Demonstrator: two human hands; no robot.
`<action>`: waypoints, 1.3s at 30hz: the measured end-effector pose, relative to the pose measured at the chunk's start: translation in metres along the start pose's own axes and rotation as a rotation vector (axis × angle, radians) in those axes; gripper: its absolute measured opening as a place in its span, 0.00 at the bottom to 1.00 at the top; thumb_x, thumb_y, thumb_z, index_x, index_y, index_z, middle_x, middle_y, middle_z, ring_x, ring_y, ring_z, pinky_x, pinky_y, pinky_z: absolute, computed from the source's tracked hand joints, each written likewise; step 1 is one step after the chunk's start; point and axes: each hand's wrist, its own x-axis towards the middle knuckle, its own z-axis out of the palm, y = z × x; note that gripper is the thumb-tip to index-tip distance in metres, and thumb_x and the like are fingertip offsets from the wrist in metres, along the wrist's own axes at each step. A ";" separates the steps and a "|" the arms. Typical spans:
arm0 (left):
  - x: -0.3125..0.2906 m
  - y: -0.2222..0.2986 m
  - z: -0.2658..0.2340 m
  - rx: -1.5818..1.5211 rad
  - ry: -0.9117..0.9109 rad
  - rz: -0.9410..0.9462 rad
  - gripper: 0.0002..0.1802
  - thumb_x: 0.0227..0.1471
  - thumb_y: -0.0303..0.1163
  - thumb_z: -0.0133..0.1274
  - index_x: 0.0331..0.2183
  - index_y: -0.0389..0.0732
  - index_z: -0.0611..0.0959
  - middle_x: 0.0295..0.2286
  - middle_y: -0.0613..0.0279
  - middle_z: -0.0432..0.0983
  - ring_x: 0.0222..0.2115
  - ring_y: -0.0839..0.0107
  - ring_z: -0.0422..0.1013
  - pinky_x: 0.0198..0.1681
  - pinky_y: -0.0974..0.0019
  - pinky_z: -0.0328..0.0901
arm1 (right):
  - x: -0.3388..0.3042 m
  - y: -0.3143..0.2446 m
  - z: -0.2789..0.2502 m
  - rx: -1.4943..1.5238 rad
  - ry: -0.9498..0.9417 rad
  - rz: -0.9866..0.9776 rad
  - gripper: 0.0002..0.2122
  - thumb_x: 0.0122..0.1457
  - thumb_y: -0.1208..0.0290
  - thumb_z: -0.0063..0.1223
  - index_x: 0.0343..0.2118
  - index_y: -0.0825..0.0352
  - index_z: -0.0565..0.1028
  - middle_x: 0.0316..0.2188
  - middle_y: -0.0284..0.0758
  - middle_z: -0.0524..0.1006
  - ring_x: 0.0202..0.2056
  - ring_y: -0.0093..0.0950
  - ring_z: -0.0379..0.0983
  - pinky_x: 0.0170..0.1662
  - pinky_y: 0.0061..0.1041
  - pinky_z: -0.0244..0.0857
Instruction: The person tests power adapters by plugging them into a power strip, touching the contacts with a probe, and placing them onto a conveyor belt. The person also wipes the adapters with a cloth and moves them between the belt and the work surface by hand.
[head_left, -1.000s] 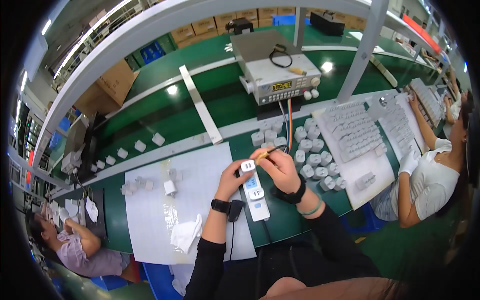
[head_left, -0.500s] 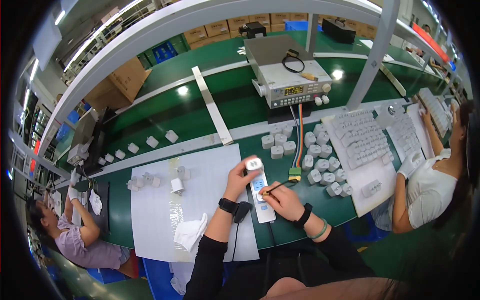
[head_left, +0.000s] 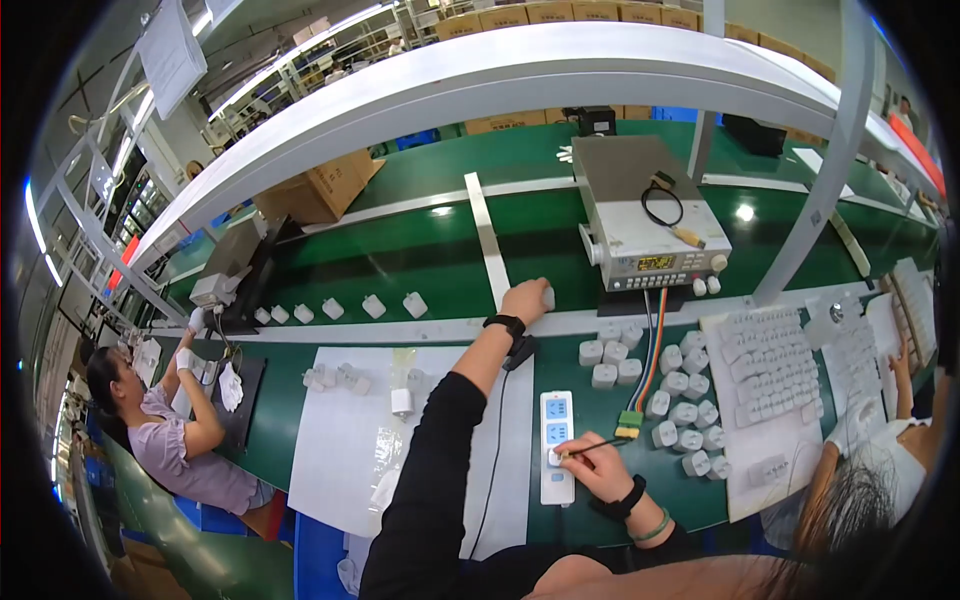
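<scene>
One bare left hand (head_left: 522, 299) reaches far out over the shiny green belt (head_left: 550, 265), its fingers bent around a small pale block (head_left: 548, 298) that I take for a charger. The bare right hand (head_left: 597, 470) pinches the end of a thin black cable (head_left: 601, 444) against a white cube charger (head_left: 553, 457) in the lowest socket of a long white power strip (head_left: 556, 493). Just now the left hand has gone from the top of the strip, and the white charger there has gone too. Both upper blue sockets (head_left: 556, 411) are bare, so I think that charger's turn on the strip is over. The cable runs to a green and yellow connector block (head_left: 631, 418), and bright coloured wires (head_left: 657, 345) go up from it to a big grey metal box (head_left: 620, 222) with a small lit screen. Grey-white cube chargers (head_left: 683, 413) crowd beside the wires. Left of the left hand, small white chargers (head_left: 415, 304) stand in a row on the belt.
</scene>
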 end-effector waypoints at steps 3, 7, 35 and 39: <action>0.010 -0.025 -0.004 -0.351 0.124 0.275 0.36 0.36 0.38 0.64 0.50 0.42 0.74 0.45 0.49 0.73 0.47 0.51 0.68 0.52 0.58 0.64 | -0.003 -0.004 -0.005 -0.005 0.023 0.051 0.11 0.54 0.75 0.56 0.41 0.65 0.77 0.26 0.32 0.68 0.24 0.22 0.65 0.30 0.19 0.60; 0.007 -0.079 -0.054 0.037 0.098 -0.090 0.23 0.45 0.33 0.55 0.46 0.49 0.78 0.44 0.56 0.75 0.44 0.53 0.72 0.50 0.54 0.66 | -0.011 -0.007 -0.009 0.006 0.037 0.116 0.12 0.54 0.74 0.56 0.43 0.64 0.77 0.27 0.34 0.70 0.27 0.25 0.67 0.33 0.20 0.62; -0.194 0.056 0.031 -1.047 0.040 0.195 0.22 0.48 0.25 0.59 0.45 0.39 0.70 0.44 0.54 0.75 0.45 0.66 0.72 0.47 0.66 0.67 | -0.006 -0.006 -0.002 -0.011 0.050 -0.008 0.11 0.58 0.74 0.50 0.43 0.66 0.75 0.33 0.36 0.70 0.34 0.28 0.69 0.38 0.23 0.64; -0.200 0.062 0.029 -0.675 -0.027 0.253 0.23 0.46 0.28 0.60 0.44 0.38 0.71 0.44 0.53 0.75 0.44 0.64 0.73 0.49 0.66 0.66 | -0.012 0.000 0.000 -0.016 0.062 -0.010 0.11 0.59 0.72 0.50 0.45 0.63 0.75 0.34 0.36 0.71 0.35 0.29 0.70 0.39 0.24 0.65</action>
